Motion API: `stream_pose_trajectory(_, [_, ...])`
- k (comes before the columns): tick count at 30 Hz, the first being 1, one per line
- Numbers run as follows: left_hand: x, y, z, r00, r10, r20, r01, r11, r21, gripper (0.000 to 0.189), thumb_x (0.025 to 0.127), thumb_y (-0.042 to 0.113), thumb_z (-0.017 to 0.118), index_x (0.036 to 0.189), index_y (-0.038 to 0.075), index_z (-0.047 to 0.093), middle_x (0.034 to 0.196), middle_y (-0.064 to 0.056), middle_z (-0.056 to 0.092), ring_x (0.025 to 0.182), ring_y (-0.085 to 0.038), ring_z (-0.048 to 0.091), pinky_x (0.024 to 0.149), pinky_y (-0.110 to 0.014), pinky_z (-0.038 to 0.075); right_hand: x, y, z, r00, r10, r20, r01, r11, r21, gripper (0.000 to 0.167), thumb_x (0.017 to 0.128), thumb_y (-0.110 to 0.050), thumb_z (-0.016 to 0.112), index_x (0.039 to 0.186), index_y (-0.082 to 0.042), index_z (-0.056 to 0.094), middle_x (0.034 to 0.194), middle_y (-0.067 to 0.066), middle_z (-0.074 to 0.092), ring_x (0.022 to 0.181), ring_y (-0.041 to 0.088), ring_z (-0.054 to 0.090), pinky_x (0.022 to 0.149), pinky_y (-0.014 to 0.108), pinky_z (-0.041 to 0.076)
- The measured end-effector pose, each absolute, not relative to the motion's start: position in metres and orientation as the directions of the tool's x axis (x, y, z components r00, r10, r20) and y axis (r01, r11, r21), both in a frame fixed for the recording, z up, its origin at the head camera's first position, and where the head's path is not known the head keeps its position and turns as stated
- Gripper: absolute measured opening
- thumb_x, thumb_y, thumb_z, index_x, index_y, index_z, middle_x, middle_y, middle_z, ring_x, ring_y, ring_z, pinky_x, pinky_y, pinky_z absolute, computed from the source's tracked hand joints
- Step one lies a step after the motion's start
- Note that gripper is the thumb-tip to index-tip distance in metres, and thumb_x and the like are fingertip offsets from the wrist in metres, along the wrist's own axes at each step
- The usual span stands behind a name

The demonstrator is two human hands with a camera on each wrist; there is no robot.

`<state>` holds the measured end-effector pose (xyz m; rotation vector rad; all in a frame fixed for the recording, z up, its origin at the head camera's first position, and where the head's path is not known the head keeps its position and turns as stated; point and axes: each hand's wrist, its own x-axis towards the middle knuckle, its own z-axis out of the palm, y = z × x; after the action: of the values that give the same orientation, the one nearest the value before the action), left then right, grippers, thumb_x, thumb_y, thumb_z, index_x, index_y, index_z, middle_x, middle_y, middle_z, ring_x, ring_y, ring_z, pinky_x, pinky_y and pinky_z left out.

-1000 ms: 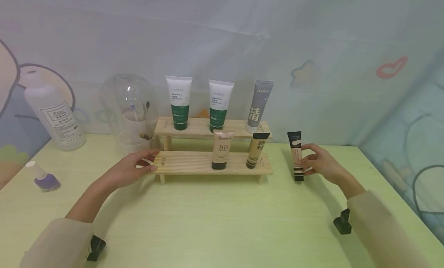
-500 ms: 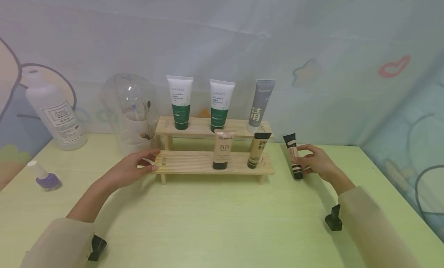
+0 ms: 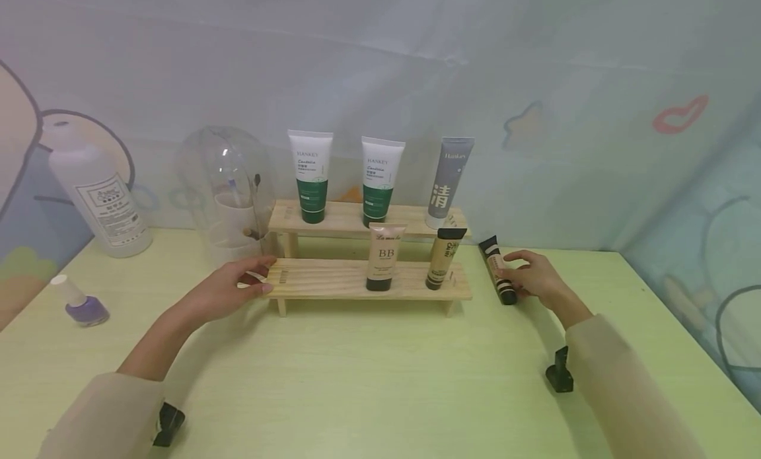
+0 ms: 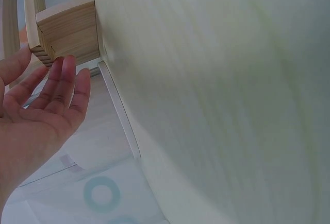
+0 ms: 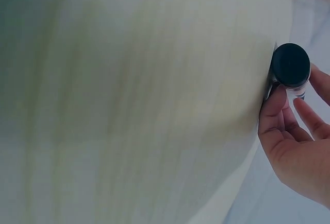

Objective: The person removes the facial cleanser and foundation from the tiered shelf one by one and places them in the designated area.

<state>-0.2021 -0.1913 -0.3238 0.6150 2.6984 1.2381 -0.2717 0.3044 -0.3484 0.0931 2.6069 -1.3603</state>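
Note:
My left hand point(image 3: 228, 287) holds the left end of a two-tier wooden stand point(image 3: 321, 281) at its lower board, thumb and fingers about the board's end. In the left wrist view the fingertips touch that end point(image 4: 69, 31). My right hand point(image 3: 538, 281) grips a small beige tube point(image 3: 498, 269) with black ends, right of the stand. It slants, its flat end toward the stand; its round black cap point(image 5: 291, 65) faces the right wrist camera. On the lower tier stand a BB cream tube point(image 3: 385, 257) and a gold tube point(image 3: 442, 261) with a black top.
Two white-and-green tubes point(image 3: 311, 175) point(image 3: 380, 181) and a grey tube point(image 3: 450, 180) stand on the upper tier. Left of the stand are a clear domed holder point(image 3: 222, 181) with brushes, a large white bottle point(image 3: 101, 195) and purple nail polish point(image 3: 86, 309). A printed cloth point(image 3: 380, 63) hangs behind.
The tube in my right hand has tipped from nearly upright to slanting, its flat end swinging left and down. My right forearm has shifted left. The left hand stays at the stand.

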Motion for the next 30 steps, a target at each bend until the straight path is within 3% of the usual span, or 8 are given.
stream_pose_trajectory(30, [-0.202, -0.191, -0.324, -0.916, 0.396, 0.059, 0.301, 0.585, 0.753, 0.048, 0.09, 0.005, 0.054, 0.131, -0.014, 0.037, 0.115, -0.028, 0.05, 0.104, -0.039, 0.051, 0.085, -0.045, 0.044, -0.261, 0.309, -0.341, -0.973, -0.08, -0.218, 0.12, 0.632, -0.766, 0.059, 0.09, -0.028, 0.059, 0.132, 0.007, 0.036, 0.093, 0.012, 0.058, 0.069, 0.016, 0.055, 0.066, 0.033, 0.049])
